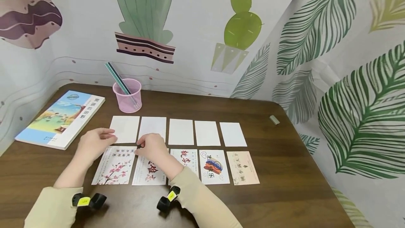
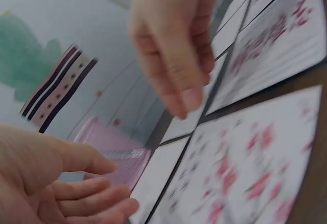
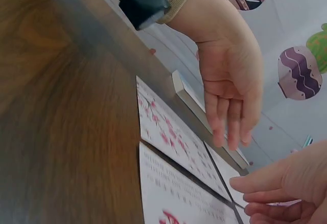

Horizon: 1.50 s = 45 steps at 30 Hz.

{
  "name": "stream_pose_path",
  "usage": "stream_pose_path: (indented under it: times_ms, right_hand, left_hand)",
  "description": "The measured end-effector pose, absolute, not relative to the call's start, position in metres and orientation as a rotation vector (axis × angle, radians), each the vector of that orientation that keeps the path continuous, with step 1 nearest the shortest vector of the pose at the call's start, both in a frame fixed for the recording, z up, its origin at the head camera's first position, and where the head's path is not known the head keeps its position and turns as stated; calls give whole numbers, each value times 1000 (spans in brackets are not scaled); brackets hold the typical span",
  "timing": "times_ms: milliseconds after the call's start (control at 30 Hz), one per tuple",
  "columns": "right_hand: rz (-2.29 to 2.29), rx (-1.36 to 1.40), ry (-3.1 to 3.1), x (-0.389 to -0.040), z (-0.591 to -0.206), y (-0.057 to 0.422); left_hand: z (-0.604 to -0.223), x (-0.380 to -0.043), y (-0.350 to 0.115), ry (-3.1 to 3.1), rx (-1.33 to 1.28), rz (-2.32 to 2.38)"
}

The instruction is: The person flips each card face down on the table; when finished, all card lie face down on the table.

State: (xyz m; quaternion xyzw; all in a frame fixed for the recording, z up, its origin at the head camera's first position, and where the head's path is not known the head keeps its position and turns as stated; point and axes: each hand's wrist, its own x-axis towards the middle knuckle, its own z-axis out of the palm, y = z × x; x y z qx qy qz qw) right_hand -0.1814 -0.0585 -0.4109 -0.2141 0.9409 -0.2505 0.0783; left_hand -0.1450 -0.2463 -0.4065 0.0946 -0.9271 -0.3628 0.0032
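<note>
The blossom-print card [image 1: 114, 171] lies leftmost in the front row, left hand [image 1: 93, 144] and right hand [image 1: 154, 149] by its far corners, fingers loose, contact hard to judge. Wooden tabletop [image 1: 288, 175] stretches rightward; behind, a pink mesh cup [image 1: 122, 103] holds pencils [image 1: 116, 76].

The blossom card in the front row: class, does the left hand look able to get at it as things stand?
Very likely yes: the left hand is close by and appears to hold nothing, and the blossom card lies uncovered.
</note>
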Motion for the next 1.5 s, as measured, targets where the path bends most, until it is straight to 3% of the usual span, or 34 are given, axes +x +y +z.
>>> stream_pose_path:
  times_ms: [433, 1500]
  right_hand:
    - [-541, -667, 2892, -173, -420, -68]
    - [-429, -782, 2888, -174, -421, -75]
  left_hand:
    - [-404, -146, -279, -3097, 399, -1326]
    - [-411, -146, -275, -3242, 392, -1106]
